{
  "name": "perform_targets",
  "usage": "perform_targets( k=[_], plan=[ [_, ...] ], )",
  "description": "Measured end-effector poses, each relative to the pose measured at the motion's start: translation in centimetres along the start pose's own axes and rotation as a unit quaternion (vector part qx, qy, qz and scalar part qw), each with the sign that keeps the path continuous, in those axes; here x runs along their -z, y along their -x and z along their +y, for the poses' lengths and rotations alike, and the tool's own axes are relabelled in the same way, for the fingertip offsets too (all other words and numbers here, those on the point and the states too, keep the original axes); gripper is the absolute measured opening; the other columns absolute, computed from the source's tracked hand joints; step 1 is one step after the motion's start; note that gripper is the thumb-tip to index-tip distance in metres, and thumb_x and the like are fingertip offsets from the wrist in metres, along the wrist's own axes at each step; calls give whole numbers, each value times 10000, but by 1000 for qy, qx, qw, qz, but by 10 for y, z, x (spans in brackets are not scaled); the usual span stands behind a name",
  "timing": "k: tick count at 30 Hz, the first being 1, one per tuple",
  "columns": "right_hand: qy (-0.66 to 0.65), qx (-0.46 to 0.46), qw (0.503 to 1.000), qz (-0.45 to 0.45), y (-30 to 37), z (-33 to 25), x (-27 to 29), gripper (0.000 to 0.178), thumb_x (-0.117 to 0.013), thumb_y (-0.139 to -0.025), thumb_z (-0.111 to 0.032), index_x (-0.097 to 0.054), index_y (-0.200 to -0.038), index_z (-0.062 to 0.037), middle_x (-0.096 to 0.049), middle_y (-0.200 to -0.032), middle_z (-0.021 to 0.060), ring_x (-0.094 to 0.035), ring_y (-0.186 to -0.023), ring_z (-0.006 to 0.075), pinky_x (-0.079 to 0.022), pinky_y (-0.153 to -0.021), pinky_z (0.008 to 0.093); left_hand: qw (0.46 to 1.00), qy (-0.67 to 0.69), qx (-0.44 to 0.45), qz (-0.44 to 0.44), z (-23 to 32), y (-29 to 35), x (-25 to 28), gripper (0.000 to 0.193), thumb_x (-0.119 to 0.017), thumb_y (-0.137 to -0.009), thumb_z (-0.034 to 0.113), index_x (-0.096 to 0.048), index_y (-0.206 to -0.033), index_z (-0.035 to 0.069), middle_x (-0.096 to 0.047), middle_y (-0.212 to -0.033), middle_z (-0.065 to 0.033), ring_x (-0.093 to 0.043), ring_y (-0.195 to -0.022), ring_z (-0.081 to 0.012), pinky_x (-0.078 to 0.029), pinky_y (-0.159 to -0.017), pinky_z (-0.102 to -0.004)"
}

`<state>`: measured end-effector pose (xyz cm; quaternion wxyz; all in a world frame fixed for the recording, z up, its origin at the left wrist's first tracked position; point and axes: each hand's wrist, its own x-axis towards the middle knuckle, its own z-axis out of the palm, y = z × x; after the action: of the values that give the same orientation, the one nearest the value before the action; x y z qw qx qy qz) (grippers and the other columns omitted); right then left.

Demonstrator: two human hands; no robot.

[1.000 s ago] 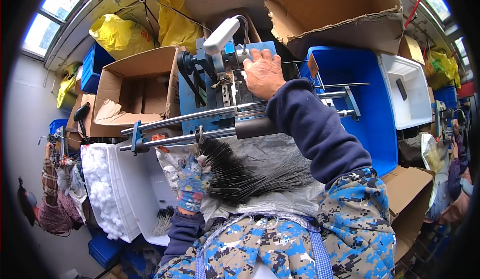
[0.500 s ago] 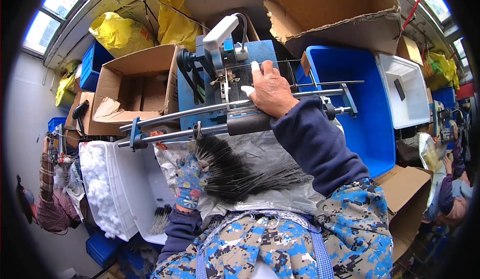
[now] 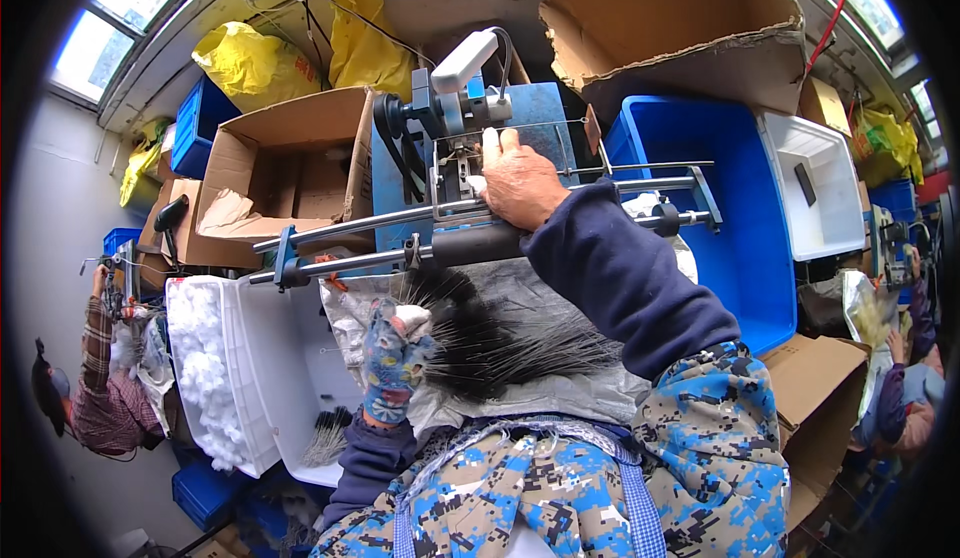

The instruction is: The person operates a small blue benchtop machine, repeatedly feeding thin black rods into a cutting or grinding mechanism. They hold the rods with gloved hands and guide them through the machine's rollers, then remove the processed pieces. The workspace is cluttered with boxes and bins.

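Observation:
My right hand (image 3: pixel 522 186), bare with white wraps on its fingertips, is closed over the sliding carriage (image 3: pixel 475 246) of a blue bench machine (image 3: pixel 540 113). The carriage has a dark sleeve and rides on two steel rods (image 3: pixel 365 226). Just in front of the rods, a heap of thin, dark, wire-like bristle pieces (image 3: pixel 480 343) lies on a silvery sheet (image 3: pixel 560 293) over my lap. At the heap's left edge is my left hand (image 3: pixel 392 363), in a blue floral glove with pale fingertips. Its fingers are curled together, and what they pinch is too small to make out.
A white bin (image 3: pixel 310 358) with dark bristle pieces at its bottom stands left, beside fluffy white material (image 3: pixel 200 368). A large blue tub (image 3: pixel 700 208) and a white tray (image 3: pixel 815 188) are right. Cardboard boxes (image 3: pixel 285 158) stand behind. Other people work at both sides.
My right hand has slid left along the rods with the carriage. My left hand has turned, its fingers now raised and curled. The whole view has shifted slightly.

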<state>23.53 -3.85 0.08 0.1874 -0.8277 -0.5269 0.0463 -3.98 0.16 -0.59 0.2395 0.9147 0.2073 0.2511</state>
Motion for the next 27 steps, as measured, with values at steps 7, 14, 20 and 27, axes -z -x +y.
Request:
perform_targets(
  k=[7,14,20,27],
  plan=[
    [124,12,989,77,14,51,41,341,-644,-749,-244,-597,-984,-1,-499,-1048,130,-499,-975,292,-391,-772,429,892,359,123,245,16,2,23,154,-539,-879,54,-499,-1022,11,-604,-784,-130,-574,-695,-197,-479,-642,-305],
    [193,-16,981,4,-3,69,46,131,-549,-778,-93,-636,-874,-113,-626,-866,51,-545,-906,246,-372,-764,381,867,440,177,153,25,-3,21,175,-530,-891,93,-506,-1047,16,-580,-705,-111,-531,-603,-175,-456,-616,-323],
    [40,104,992,-52,102,30,107,135,-578,-699,0,-622,-805,-71,-613,-743,89,-560,-725,266,-402,-678,366,814,497,222,203,-6,18,53,178,-571,-867,91,-524,-1010,-4,-597,-698,-113,-540,-551,-158,-458,-514,-262],
    [-581,128,803,26,116,-61,63,202,-592,-837,-67,-592,-1021,16,-618,-887,120,-593,-829,224,-468,-786,325,935,327,131,-22,78,-20,3,179,-632,-785,22,-598,-960,24,-647,-780,-68,-637,-699,-150,-494,-610,-244]
  ],
)
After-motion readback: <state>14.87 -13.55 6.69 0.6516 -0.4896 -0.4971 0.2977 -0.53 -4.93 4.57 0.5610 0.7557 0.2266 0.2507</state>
